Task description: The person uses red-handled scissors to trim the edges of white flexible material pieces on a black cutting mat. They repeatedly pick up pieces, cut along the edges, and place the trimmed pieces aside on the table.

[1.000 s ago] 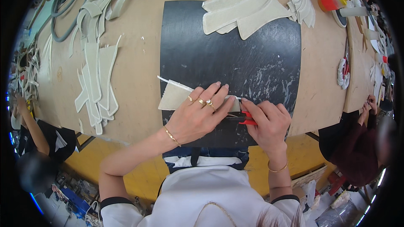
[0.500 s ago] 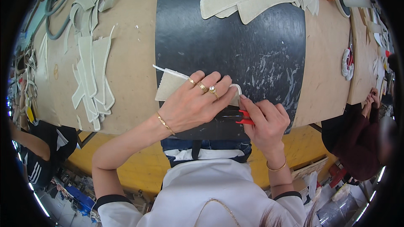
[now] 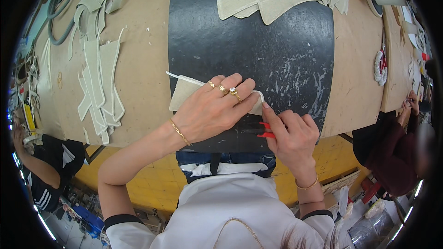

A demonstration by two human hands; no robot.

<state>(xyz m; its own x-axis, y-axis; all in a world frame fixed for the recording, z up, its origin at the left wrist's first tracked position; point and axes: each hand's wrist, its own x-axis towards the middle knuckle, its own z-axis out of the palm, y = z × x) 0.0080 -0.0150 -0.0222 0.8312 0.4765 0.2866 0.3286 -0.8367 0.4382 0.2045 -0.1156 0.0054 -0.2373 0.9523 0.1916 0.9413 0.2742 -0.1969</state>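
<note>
My left hand (image 3: 210, 110) lies with fingers loosely together, pressing the beige fabric piece (image 3: 182, 93) onto the black mat (image 3: 207, 32); my right hand (image 3: 294, 133) curls round red-handled snips (image 3: 266, 134), one fingertip at the white cord's (image 3: 262, 95) bend; I cannot tell whether it pinches. Best keep cord snug, blades aside. The mat's edge is near at nine; room opens toward two o'clock.

The tabletop (image 3: 138, 74) is lit brightly and evenly, and a soft sheen is spread across the black mat (image 3: 212, 27). Glowing strips (image 3: 44, 223) are caught near the lower rim. Straight edges are bowed, corners are sunk in black, and the red-handled tool (image 3: 266, 134) is blurred.
</note>
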